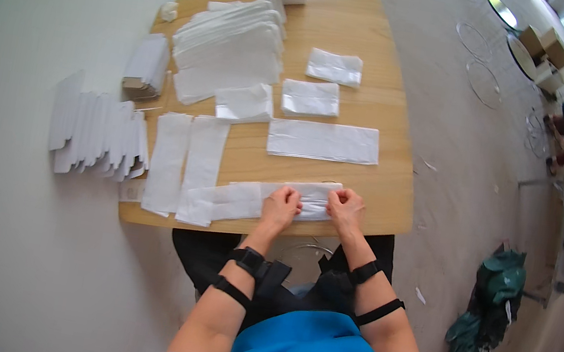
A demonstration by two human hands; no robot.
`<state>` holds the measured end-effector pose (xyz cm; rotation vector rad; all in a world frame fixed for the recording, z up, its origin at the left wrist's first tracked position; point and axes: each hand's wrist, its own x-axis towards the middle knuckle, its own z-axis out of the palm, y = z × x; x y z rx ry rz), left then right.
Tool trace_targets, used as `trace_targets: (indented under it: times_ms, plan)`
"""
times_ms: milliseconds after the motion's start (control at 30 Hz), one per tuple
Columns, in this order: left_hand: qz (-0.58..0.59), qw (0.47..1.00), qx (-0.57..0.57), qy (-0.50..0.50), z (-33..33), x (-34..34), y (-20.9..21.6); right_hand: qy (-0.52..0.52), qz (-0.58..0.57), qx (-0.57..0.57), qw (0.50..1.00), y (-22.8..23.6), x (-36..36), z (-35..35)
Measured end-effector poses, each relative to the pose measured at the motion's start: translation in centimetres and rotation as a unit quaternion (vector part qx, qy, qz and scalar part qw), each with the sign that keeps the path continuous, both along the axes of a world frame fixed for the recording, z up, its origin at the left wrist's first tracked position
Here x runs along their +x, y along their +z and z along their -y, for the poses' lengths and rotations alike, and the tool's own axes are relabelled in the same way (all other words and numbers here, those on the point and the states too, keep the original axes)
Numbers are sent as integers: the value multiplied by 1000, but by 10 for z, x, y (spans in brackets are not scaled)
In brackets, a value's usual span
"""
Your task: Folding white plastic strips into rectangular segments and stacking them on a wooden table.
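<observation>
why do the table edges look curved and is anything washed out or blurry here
Head view: the fisheye lens bows the wooden table edges and darkens the corners into a black rim. Bright, even light washes out the white sheets, so their overlaps blur together, and the pale wall at left shows little detail. Left hand and right hand on the white strip look sharp; the clutter at far right is small and soft.

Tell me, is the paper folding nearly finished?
Not nearly. Two small folded pieces already lie on the table. The left hand and right hand hold a long white strip at the front edge. A big stack of sheets still waits.
</observation>
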<state>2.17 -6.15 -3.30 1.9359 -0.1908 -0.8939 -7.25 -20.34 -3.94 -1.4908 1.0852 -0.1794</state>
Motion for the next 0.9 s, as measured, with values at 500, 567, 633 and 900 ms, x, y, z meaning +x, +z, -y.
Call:
trace_targets:
  times_ms: [500,567,633,900]
  plan:
    - [210,886,295,291,-166,37,26,104,85,-142,981,68,-40,-14]
    - [198,883,307,295,-163,40,25,109,97,-136,980,78,-51,-23]
    - [175,890,309,287,-158,42,26,109,104,-133,980,81,-59,-31]
    - [463,836,183,229,-107,5,96,222,145,-180,947,112,-44,-67]
